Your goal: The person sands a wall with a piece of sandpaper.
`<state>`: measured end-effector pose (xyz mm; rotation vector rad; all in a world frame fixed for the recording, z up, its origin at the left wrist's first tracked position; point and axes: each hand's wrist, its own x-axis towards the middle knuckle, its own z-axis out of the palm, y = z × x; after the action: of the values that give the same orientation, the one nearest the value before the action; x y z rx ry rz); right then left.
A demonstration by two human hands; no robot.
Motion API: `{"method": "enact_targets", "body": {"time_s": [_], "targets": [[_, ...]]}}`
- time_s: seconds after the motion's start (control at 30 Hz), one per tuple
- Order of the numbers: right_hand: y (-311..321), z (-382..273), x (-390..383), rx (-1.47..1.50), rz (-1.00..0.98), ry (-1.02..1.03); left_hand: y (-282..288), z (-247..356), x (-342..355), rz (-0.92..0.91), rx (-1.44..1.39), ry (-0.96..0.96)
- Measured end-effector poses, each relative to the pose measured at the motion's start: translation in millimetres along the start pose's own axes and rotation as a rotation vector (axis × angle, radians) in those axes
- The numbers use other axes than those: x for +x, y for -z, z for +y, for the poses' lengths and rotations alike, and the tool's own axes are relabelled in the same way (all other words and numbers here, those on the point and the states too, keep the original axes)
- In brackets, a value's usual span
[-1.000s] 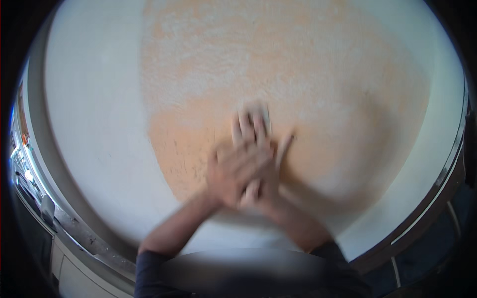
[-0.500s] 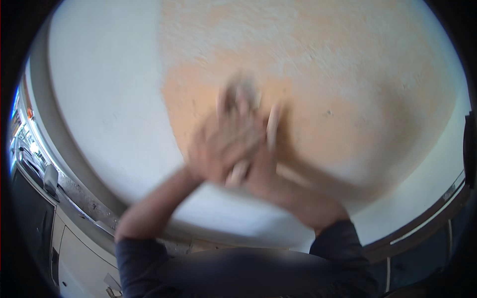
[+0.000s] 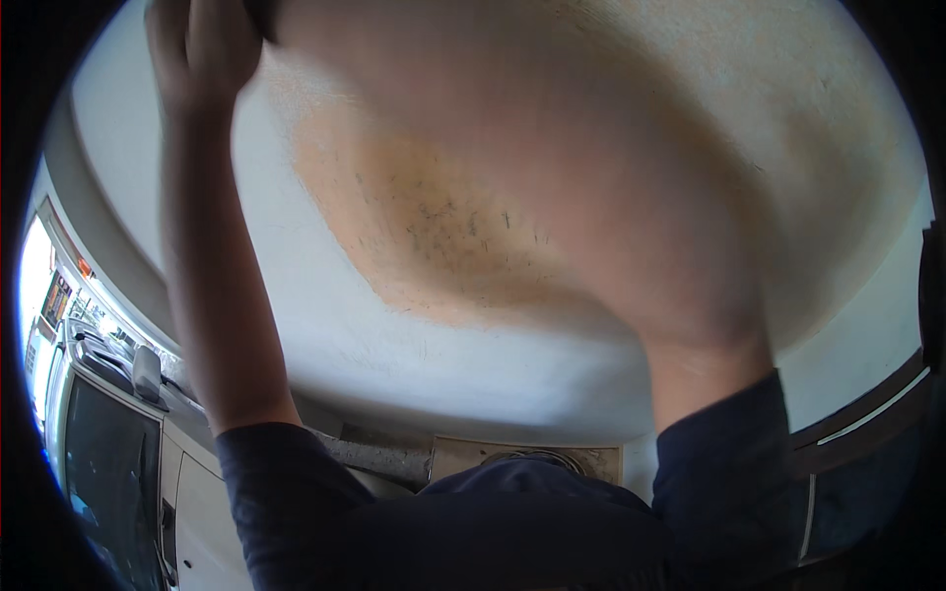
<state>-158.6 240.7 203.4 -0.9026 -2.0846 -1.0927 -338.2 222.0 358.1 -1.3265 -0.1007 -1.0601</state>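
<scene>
Both my arms are raised toward the wall [image 3: 394,369], which is whitish with a worn orange-tan patch [image 3: 443,222] and dark marks on it. My left hand [image 3: 207,49] is at the upper left corner, blurred and cut by the edge, so its fingers cannot be made out clearly. Across the view to the upper left reaches my right forearm [image 3: 512,138], close and blurred. Beside my left hand, at the forearm's far end, is something dark [image 3: 263,18] that I cannot identify. My right hand itself is not visible, and whether either hand holds anything is hidden.
At the left stands a white vehicle [image 3: 202,522] with a dark window [image 3: 113,473] and a grey mirror [image 3: 147,373]. A ledge [image 3: 379,458] runs along the foot of the wall. Dark panels [image 3: 867,492] with a brown rail edge the lower right.
My hands were together in front of the tan patch. Both have risen to the upper left, my right forearm now crossing the view. The vehicle shows more at the left.
</scene>
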Motion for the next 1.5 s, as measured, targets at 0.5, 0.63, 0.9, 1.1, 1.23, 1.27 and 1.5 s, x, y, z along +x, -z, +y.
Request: {"method": "enact_targets", "body": {"time_s": [0.5,0.63,0.9,1.1,1.23,1.27,1.5], "targets": [[124,55,93,-0.205,0.346,-0.106,26,83,56,0.062,-0.154,0.680],[95,41,111,-0.001,0.416,-0.290,9,84,50,0.080,-0.274,0.747],[71,33,-99,0.409,0.415,-0.256,57,228,-48,-0.369,-0.573,0.982],[82,38,-101,0.486,0.486,-0.133,46,254,-54,-0.415,-0.170,0.682],[91,65,-100,0.715,0.480,-0.038,20,264,-9,-0.492,-0.125,0.648],[96,77,-104,0.747,0.474,-0.007,13,267,5,-0.573,-0.134,0.628],[130,73,-150,0.854,0.325,-0.079,29,271,-25,-0.650,-0.194,0.718]]}}
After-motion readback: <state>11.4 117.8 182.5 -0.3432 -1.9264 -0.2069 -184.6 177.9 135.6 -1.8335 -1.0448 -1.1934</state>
